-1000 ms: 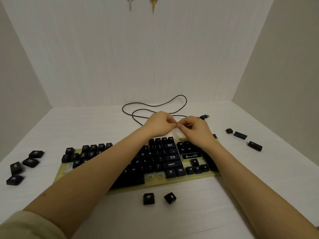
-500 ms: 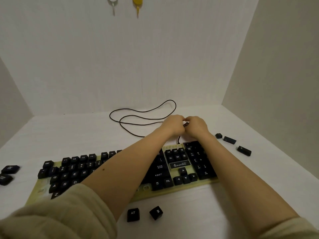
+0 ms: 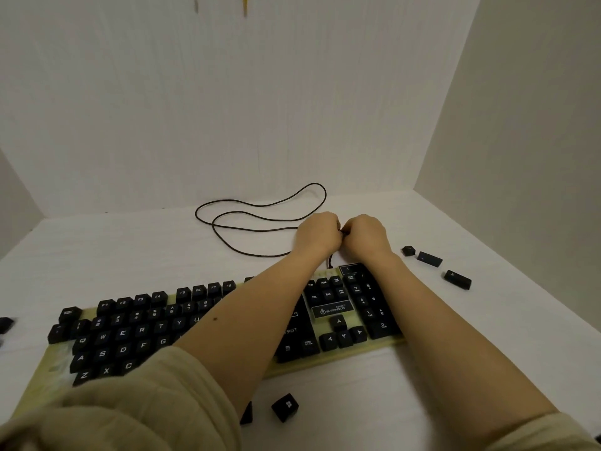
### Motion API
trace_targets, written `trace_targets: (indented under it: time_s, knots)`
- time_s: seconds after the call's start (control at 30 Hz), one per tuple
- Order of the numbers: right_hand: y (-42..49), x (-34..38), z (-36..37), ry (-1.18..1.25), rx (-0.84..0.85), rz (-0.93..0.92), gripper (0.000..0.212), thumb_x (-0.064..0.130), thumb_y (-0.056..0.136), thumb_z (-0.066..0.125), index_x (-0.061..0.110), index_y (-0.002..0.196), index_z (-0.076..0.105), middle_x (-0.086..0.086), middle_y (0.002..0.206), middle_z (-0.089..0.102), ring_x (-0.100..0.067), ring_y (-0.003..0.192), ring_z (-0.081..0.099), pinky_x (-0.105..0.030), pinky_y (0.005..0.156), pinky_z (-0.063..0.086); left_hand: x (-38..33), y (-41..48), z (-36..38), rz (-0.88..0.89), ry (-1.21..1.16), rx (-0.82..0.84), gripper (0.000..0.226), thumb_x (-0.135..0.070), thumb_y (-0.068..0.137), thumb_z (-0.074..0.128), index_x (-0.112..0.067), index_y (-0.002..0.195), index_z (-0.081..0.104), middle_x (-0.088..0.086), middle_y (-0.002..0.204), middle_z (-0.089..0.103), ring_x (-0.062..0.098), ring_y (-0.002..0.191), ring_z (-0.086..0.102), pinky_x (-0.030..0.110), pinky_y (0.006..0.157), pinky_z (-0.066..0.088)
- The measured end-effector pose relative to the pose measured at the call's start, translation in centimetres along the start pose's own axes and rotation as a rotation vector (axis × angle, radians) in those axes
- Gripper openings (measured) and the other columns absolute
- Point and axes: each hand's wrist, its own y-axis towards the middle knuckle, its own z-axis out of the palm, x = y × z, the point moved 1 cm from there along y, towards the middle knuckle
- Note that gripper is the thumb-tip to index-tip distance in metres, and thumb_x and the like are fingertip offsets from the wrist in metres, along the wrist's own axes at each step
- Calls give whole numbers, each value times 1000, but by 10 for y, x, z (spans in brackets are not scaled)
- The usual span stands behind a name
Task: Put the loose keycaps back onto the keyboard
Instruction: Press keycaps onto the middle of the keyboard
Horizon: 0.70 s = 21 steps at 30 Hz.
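Past the far right corner of the keyboard (image 3: 325, 364), left hand (image 3: 317, 236) and right hand (image 3: 366, 236) both pinch one small dark piece (image 3: 341, 232), probably a keycap; numpad (image 3: 370, 297) lies just nearside, closest to the right hand.

The bare left forearm (image 3: 247, 327) lies across the black keyboard with the pale yellow-green base (image 3: 136, 333), so the keys under it are hidden, and it also hides part of one loose black keycap (image 3: 247, 413). A tiny dark thing (image 3: 342, 232) shows between the left hand (image 3: 317, 236) and the right hand (image 3: 367, 237), too small to tell what it is, and the fingers are tucked out of sight. The edge cuts off another black keycap (image 3: 5, 323) at the far left and a yellow hanging thing (image 3: 245, 4) at the top.
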Motion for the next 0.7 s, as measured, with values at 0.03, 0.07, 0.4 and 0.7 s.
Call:
trace_targets:
  time_s: [0.03,0.07,0.4,0.7]
  knots:
    - [-1,1,0,2,-2,-4,17,4,79,50,-1,75,66,-16,70,54,-31,67,46,-28,58,31,2,-1,0,5,-16,0,22,-14,83,52,-11,97,68,9,100,68,29,98,59,34,76,48]
    - [-1,1,0,11,-7,-5,17,4,78,50,-1,73,65,-14,68,51,-30,66,44,-27,55,30,3,-1,-1,13,-29,0,22,-14,83,51,-11,98,68,9,101,68,29,99,59,34,77,48]
    - [-7,6,-8,384,-192,-42,20,13,87,57,10,105,66,-11,108,60,-21,94,57,-18,75,32,14,-18,-28,-13,-458,-204,26,-14,87,56,-10,112,65,5,113,68,17,108,60,23,92,42]
    - [-43,24,-21,613,-203,-91,12,13,83,63,13,94,68,-3,99,63,-13,86,57,-19,78,40,21,-53,-55,-40,-671,-149,22,-9,83,62,-16,103,67,0,105,69,8,87,64,14,77,48]
